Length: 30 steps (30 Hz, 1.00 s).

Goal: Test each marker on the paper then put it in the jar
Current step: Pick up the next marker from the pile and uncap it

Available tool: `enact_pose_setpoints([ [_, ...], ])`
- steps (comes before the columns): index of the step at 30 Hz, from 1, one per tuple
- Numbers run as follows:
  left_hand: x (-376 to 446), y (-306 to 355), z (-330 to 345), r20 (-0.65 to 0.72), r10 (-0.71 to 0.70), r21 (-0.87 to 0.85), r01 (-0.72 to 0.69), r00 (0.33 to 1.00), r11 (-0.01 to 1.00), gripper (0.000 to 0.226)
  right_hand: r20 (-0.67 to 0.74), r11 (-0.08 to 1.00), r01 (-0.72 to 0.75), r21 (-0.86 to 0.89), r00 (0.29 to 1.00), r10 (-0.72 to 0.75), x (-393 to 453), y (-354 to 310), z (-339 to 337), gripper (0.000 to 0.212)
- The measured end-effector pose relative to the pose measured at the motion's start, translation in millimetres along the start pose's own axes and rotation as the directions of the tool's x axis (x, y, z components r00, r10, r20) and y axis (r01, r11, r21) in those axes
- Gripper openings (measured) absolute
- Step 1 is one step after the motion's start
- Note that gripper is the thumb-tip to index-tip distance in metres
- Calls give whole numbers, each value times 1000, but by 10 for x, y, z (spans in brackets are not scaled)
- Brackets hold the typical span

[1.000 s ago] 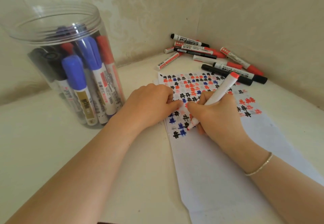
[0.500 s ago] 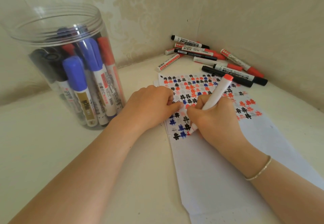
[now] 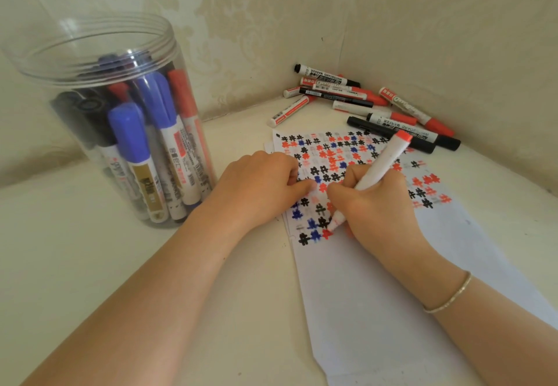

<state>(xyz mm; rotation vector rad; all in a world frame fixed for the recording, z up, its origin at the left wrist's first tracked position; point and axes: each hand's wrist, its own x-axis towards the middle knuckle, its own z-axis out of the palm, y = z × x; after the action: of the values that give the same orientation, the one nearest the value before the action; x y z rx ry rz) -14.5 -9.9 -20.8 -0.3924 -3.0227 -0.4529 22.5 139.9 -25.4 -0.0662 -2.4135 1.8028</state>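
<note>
A: Head view: our right hand (image 3: pixel 377 204) grips the red marker (image 3: pixel 370 180), whose tip has slid down to a fresh red hash at the bottom row of the paper (image 3: pixel 377 295) since a second ago.

B: So it writes, and the jar (image 3: pixel 99 120) comes next. Our left hand (image 3: pixel 259 186), loosely curled, pins the sheet.

A: Untested markers (image 3: pixel 362 101) lie in the corner of the cream tabletop (image 3: pixel 90 265), under patterned wallpaper (image 3: pixel 271 23).

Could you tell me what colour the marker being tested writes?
Red, as its tip shows in the head view.
</note>
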Motion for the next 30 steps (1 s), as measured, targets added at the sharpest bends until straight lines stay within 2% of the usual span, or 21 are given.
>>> enact_pose_setpoints([
  [7, -22, 6, -19, -8, 1, -14, -1, 1000, 1000, 41, 29, 999, 26, -28, 999, -25, -8, 5, 19, 29],
  [8, -30, 12, -30, -17, 6, -25, -6, 1000, 1000, 37, 23, 1000, 6, 14, 1000, -6, 3, -1, 7, 30],
  [10, -49, 27, -68, -19, 17, -121, -19, 1000, 992, 24, -16, 975, -41, 218, 999, 46, 33, -21, -47, 30],
  [12, -63, 45, -113, 27, 29, -354, -17, 999, 935, 14, -55, 902, -56, 429, 995, 87, 81, -51, -120, 29],
  [14, -69, 64, -134, 74, 74, -536, -23, 994, 844, 18, -66, 820, -58, 570, 991, 115, 130, -72, -182, 24],
  [16, -69, 78, -120, 105, 132, -580, -47, 986, 813, 20, -17, 692, -99, 715, 987, 159, 160, -79, -208, 12],
  [18, -61, 85, -89, 130, 152, -577, -49, 980, 815, 23, 42, 570, -142, 809, 982, 185, 165, -75, -220, 18],
  [20, -56, 86, -73, 129, 141, -584, -40, 982, 811, 24, 68, 565, -159, 809, 981, 179, 162, -79, -221, 9],
  [24, -56, 80, -90, 98, 120, -598, -38, 988, 800, 21, 30, 594, -135, 793, 983, 183, 170, -39, -198, 21],
  [30, -63, 93, -96, 80, 126, -600, -53, 989, 799, 19, 17, 635, -111, 765, 988, 153, 181, -11, -192, 23],
])
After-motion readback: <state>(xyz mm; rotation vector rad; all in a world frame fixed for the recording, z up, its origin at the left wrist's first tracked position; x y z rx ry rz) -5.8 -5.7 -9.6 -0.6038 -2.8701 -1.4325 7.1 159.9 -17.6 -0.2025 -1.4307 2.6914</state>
